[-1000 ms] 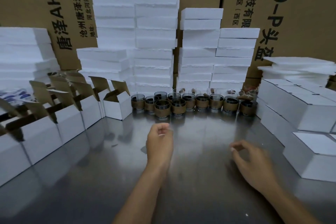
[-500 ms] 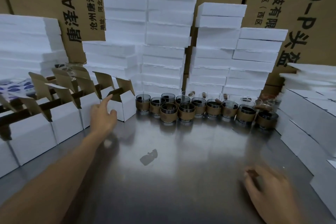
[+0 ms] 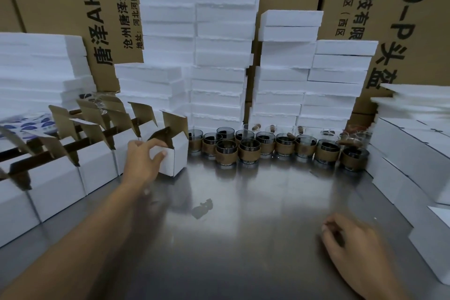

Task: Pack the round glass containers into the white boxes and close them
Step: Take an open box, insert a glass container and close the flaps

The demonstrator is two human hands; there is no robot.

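The left hand point(image 3: 143, 161) has reached out to the far left and now grips an open white box point(image 3: 181, 154). The right hand point(image 3: 350, 243) waits near right, loose, holding nothing. The glass containers point(image 3: 249, 150) stand in the far middle, unpacked. This box likely gets filled next.

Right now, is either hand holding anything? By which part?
The left hand grips the open white box nearest the glass containers, at its upper front corner: fingers at the rim, thumb on the front face. The right hand holds nothing.
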